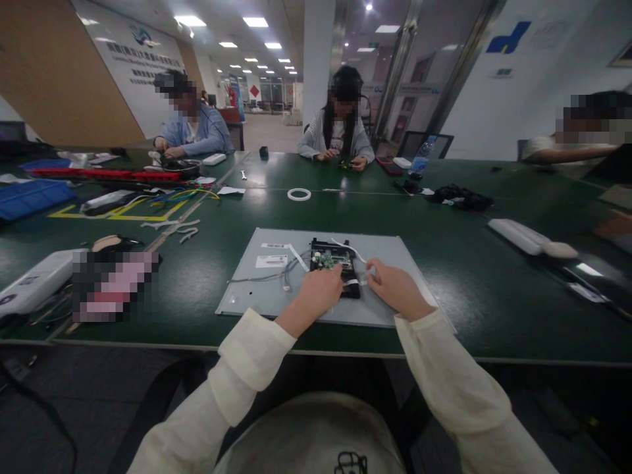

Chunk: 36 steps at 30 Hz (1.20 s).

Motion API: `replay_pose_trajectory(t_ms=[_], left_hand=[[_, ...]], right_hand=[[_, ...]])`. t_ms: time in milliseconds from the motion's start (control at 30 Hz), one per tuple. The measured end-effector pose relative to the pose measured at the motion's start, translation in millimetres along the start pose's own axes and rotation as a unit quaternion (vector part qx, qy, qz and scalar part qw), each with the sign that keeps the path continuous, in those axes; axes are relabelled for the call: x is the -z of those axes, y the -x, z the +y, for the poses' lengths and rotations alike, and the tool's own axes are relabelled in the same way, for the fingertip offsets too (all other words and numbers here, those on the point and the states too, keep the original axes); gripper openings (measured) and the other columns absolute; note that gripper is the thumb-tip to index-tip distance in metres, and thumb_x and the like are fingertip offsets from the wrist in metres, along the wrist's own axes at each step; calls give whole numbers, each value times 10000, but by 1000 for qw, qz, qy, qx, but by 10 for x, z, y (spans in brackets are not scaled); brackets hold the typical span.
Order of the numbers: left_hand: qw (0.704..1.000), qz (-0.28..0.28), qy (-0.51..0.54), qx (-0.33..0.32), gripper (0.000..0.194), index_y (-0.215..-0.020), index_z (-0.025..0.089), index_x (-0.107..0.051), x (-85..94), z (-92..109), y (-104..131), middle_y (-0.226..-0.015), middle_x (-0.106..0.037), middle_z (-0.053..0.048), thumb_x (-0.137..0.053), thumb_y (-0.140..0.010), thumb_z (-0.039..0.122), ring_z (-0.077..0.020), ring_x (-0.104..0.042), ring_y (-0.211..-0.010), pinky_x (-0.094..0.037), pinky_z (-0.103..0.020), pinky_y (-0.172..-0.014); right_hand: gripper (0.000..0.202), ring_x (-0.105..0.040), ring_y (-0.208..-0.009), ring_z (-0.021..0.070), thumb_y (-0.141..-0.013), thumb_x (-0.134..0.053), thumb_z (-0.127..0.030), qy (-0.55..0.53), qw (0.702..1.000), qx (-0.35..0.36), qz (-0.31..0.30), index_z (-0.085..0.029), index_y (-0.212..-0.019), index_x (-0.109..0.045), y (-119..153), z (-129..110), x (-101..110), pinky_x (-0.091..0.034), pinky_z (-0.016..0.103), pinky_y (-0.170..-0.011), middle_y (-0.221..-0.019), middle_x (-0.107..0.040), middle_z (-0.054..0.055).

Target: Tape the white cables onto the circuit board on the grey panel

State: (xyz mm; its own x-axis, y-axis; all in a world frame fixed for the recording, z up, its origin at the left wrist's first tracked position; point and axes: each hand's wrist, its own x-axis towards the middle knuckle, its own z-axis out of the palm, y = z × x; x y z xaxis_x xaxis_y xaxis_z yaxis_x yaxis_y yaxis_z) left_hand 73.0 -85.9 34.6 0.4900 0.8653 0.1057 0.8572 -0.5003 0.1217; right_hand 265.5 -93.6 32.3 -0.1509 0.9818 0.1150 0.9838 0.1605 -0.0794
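A flat grey panel [261, 299] lies on the table before me, with a label and thin grey wires [269, 279] on its left part. On its middle sits a black frame [323, 245] carrying a green circuit board [326, 261]. My left hand [320, 289] rests over the board's near side, fingers curled together; what they hold, if anything, is hidden. My right hand [395, 284] is at the frame's right side, thumb and finger pinched on a white flat ribbon cable [353, 282]. Another white strip [349, 247] arches over the frame's far right corner.
A white tape roll [299, 194] lies beyond the panel. To the left are a white power strip [39, 280], a blurred pink item [116, 286] and a blue tray [34, 199]. A white device [518, 236] lies to the right. Several people sit around the green table [207, 263].
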Motion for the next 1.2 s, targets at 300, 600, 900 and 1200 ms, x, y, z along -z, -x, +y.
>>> replay_pose_trajectory(t_ms=[300, 600, 900, 1200], left_hand=[[1000, -19, -2, 20, 224, -1066, 149, -473, 58, -23, 44, -871, -664, -100, -388, -879, 239, -253, -654, -823, -494, -340, -677], [999, 23, 3, 28, 223, -1065, 156, -484, 452, -181, -201, -917, -633, -101, -363, -883, 199, -233, -615, -861, -468, -324, -708], [996, 94, 6, -5, 247, -1119, 162, -500, 114, -491, -574, -1134, -563, -89, -375, -913, 218, -202, -493, -1102, -380, -332, -933], [994, 108, 7, -25, 281, -1116, 151, -516, 68, -511, -550, -1130, -571, -101, -307, -930, 171, -184, -498, -1099, -338, -337, -967]], right_hand=[[238, -576, -652, 169, -852, -423, -220, 46, 997, -49, 28, -202, -1062, -534, -5, 140, -13, -261, 247, -538, -729, -640, 29], [223, -586, -884, 169, -844, -440, -220, -83, 996, 31, 5, -143, -934, -629, -476, 327, 153, -421, 274, -809, -957, -651, 87], [470, -298, -1263, 384, -929, -271, -416, 41, 991, -119, 34, -220, -1329, -419, -643, 303, -351, -280, 718, -864, -1394, -368, 151], [515, -275, -1286, 379, -937, -235, -386, 70, 996, -46, 23, -159, -1384, -356, -809, 264, -400, -281, 600, -962, -1462, -295, 134]])
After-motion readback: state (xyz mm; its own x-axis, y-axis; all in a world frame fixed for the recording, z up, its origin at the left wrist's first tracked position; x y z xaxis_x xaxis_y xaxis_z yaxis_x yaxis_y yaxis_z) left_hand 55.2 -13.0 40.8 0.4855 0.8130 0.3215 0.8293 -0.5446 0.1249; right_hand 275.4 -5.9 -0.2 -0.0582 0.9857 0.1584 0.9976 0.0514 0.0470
